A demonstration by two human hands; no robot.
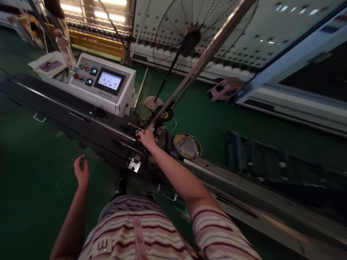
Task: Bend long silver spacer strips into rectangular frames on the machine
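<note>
My right hand (146, 138) reaches to the metal head of a long dark machine (89, 122). Its fingers are bent and closed at a small pale loop (138, 132); what they grip is too small to make out. Just behind that hand, a long slanting metal bar (187, 81) rises toward the upper right. Below the hand sits a shiny metal plate (134, 165). My left hand (82, 172) hangs in the air in front of the machine, thumb and fingers apart, holding nothing.
A white control box (108, 85) with a lit screen and buttons stands behind the machine, beside a white tray (34, 65) and bottle (63, 45). A round tin (200, 144) holding grey material is at right. Behind stand a large fan (191, 38) and a pink stool (223, 89).
</note>
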